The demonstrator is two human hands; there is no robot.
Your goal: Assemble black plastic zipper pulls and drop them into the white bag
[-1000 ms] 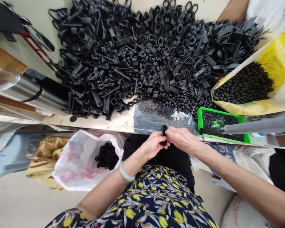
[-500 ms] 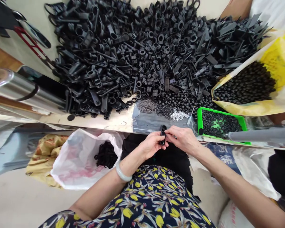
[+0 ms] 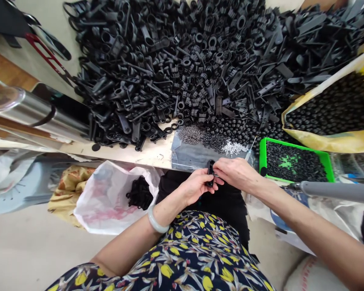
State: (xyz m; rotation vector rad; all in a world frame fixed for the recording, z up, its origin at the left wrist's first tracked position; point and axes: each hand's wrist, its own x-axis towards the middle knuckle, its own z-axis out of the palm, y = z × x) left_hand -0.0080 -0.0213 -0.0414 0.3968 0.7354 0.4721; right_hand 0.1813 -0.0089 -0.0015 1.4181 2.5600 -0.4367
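A slim black plastic part (image 3: 210,167) with rounded ends is gripped upright between the thumb and fingers of my left hand (image 3: 197,186), just off the table's front edge. My right hand (image 3: 235,173) meets it from the right, thumb and fingertips pinched together at the part's side. Whatever small thing lies in that pinch is too hidden to name. Beyond my hands, small silvery pins (image 3: 234,148) lie heaped on a grey mat (image 3: 188,157), beside piles of tiny springs or rings (image 3: 190,134) and black beads.
A huge heap of black plastic parts (image 3: 133,76) covers the table behind. On the right are a green tray (image 3: 263,155) of small black pieces and a yellow bag (image 3: 330,139) of black balls. A white bag (image 3: 100,202) hangs open at lower left; a steel flask (image 3: 33,109) lies left.
The view has shifted, so the table's things sit slightly further right. My left hand keeps hold of the black part, and my right fingers stay pinched against its side.
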